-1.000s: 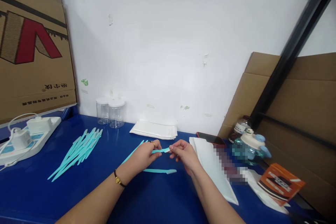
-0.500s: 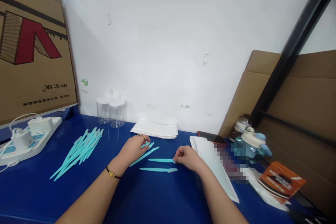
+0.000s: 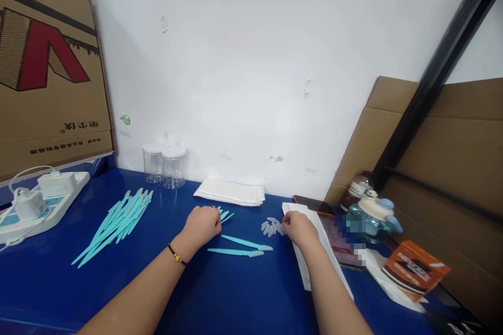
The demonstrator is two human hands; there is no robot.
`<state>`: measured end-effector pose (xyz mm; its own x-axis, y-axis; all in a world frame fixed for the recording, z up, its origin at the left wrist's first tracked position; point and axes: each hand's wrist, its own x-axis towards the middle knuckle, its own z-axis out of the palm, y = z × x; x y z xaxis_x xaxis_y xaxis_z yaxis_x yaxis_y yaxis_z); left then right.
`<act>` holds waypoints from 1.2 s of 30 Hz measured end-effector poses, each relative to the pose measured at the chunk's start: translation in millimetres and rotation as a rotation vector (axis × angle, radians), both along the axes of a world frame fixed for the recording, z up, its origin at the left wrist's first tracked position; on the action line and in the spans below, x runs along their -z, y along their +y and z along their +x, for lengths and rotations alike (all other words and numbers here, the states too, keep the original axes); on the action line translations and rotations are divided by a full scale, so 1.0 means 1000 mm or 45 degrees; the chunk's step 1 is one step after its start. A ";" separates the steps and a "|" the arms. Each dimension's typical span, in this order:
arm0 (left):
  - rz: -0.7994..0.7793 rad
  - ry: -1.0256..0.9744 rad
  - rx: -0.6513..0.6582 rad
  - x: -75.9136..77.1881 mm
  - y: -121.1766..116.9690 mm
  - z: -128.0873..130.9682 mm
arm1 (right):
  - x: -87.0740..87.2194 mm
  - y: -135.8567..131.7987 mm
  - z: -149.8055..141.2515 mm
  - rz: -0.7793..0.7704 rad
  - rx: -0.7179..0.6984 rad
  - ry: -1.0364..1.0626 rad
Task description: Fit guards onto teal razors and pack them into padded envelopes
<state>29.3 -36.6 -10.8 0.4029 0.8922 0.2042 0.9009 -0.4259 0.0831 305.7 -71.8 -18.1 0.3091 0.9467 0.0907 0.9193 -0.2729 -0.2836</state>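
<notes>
Nearest you on the blue table (image 3: 236, 298), two turquoise sticks (image 3: 236, 252) lie close together mid-surface, well in from the front edge. Just beyond, your left hand (image 3: 201, 226) curls over more sticks (image 3: 226, 215); your right hand (image 3: 302, 227) has its fingertips drawn together beside the small clear caps (image 3: 271, 227), right of centre. I cannot tell whether either hand grips anything. The step looks like handling the caps, and calls for a light pinch. White sheets (image 3: 230, 192) lie along the back edge.
</notes>
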 end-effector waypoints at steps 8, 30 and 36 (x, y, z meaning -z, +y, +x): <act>-0.126 -0.294 -0.039 -0.001 0.003 -0.004 | 0.005 0.004 -0.005 -0.098 0.017 -0.083; -0.312 -0.616 0.384 -0.018 -0.019 0.008 | -0.006 -0.004 -0.042 0.204 -0.443 1.659; -0.308 -0.596 0.401 -0.016 -0.018 0.009 | -0.004 -0.005 -0.052 0.224 -0.440 1.648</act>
<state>38.2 -55.0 5.4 0.5712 0.7880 0.2299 0.5795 -0.5855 0.5670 253.8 -76.6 -14.1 0.0144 0.9989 0.0452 -0.0187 0.0455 -0.9988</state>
